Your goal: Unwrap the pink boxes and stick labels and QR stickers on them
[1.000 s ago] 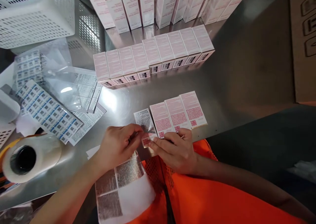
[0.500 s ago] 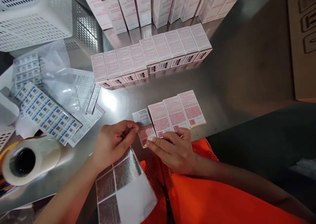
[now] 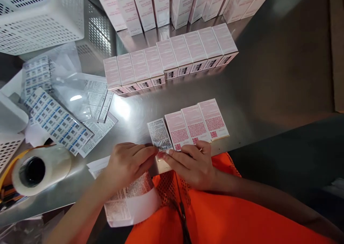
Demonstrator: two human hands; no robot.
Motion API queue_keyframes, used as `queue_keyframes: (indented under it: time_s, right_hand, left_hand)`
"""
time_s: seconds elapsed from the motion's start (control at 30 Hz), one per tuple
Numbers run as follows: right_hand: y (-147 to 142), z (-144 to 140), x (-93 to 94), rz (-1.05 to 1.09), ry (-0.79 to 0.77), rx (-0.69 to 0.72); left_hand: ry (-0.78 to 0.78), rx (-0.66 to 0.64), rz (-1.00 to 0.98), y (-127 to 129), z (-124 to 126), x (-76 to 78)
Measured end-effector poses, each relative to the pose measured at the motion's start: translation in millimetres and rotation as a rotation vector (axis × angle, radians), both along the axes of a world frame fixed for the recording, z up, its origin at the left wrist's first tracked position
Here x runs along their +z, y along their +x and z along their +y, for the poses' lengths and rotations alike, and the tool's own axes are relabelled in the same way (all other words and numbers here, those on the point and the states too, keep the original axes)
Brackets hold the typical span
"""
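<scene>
My left hand (image 3: 133, 161) is closed in a pinch at the lower left corner of a printed label (image 3: 159, 132). The label, covered in small dark text, lies over the face of the leftmost box in a short row. My right hand (image 3: 190, 165) has its fingers stretched out, tips touching the lower edge of that same box. Right of it lie three pink-and-white boxes (image 3: 195, 122) side by side, their red print facing up. Under my left hand a label sheet (image 3: 126, 204) hangs curled over the table edge; whether the fingers hold it is hidden.
Behind is a row of pink boxes (image 3: 166, 59) with barcodes, then taller standing boxes (image 3: 161, 7). At left are a white basket (image 3: 40, 21), sticker sheets (image 3: 59, 120), a clear plastic bag (image 3: 67, 89) and a tape roll (image 3: 51, 168). A cardboard box (image 3: 337, 46) stands at right.
The label's lower part has come down over the leftmost box, hiding most of its red print. My left hand moved slightly down and right. The hanging sheet has curled and shifted.
</scene>
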State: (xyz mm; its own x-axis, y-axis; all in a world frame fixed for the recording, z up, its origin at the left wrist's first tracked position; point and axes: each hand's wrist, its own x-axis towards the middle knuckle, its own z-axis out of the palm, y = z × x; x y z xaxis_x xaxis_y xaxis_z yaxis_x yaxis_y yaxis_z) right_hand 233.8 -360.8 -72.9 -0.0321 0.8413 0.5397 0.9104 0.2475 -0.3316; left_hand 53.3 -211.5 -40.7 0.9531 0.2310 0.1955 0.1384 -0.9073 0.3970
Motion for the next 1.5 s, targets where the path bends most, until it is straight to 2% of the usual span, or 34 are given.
queue_keyframes:
  time_s: [0.2,0.4,0.53,0.67,0.77,0.87,0.97,1.1,1.2,1.33,1.43,1.5]
  right_hand:
    - [-4.0,0.1,-1.5,-0.024,0.000,-0.033]
    - [-6.4,0.7,-2.4,-0.031,-0.002,-0.041]
    - [-7.1,0.8,-1.0,0.013,0.007,-0.081]
    - [0.6,6.3,9.2,-0.027,-0.126,-0.128]
    - [9.0,14.7,17.4,-0.105,-0.281,-0.075]
    - [13.6,20.6,20.2,-0.114,-0.363,-0.018]
    - [13.6,20.2,18.3,-0.084,-0.358,-0.002]
    - [12.2,14.5,15.0,-0.032,-0.220,0.030]
    - [13.3,10.0,13.6,-0.035,-0.149,0.047]
    - [16.5,6.2,11.4,-0.022,-0.152,0.112]
    - [16.0,8.6,15.5,0.133,-0.163,0.152]
    - [13.1,13.4,23.0,0.323,-0.171,0.157]
  left_hand:
    - [-0.107,0.095,-0.075,2.8,-1.7,3.0]
    - [0.083,0.010,-0.075,-0.6,-4.5,-4.7]
    - [0.113,0.003,-0.068,-5.2,-6.2,-9.3]
    - [0.134,0.006,-0.024,-9.3,-8.1,-10.3]
    - [0.140,0.012,-0.020,-10.4,-9.6,-9.5]
    - [0.144,0.002,-0.012,-10.0,-11.2,-8.2]
    - [0.109,-0.005,-0.015,-9.5,-12.9,-6.4]
    - [0.070,0.045,-0.037,-11.0,-12.6,-1.8]
    - [0.097,0.152,-0.069,-13.9,-9.4,4.6]
    - [0.163,0.482,-0.161,-16.8,-5.3,14.8]
    - [0.203,0.753,-0.196,-14.9,-5.5,21.1]
    - [0.229,0.857,-0.196,-10.7,-8.0,24.5]
